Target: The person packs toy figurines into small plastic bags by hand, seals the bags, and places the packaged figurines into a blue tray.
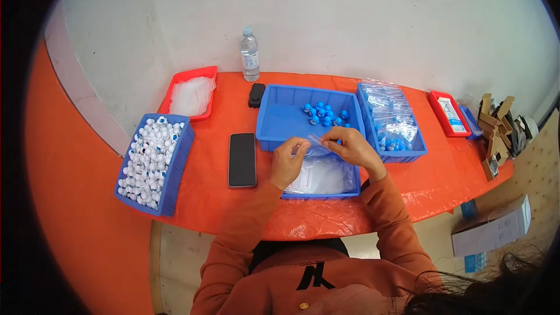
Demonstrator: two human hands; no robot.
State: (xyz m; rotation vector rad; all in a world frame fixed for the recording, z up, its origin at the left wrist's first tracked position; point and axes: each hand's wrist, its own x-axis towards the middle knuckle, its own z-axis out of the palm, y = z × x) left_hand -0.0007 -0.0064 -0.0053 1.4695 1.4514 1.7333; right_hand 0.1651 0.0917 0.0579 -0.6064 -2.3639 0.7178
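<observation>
Between my two hands is a clear zip-lock bag (315, 148), its top edge pinched at both sides. My left hand (288, 162) has thumb and fingers closed on the bag's left side. At the opposite side, my right hand (352, 147) grips the bag's edge between thumb and forefinger. Below them, a blue tray (354, 191) holds a stack of flat clear bags (324, 176). Just beyond my hands, a larger blue bin (280, 114) contains several small blue balls (321, 111) gathered at its right side.
At left, a blue bin (175, 184) is full of white balls (146, 166). A phone (242, 160), a black device (256, 95) and a water bottle (250, 58) are on the orange table. Filled bags (394, 122) lie in a right-hand bin (408, 154). Red trays (213, 90) flank the back.
</observation>
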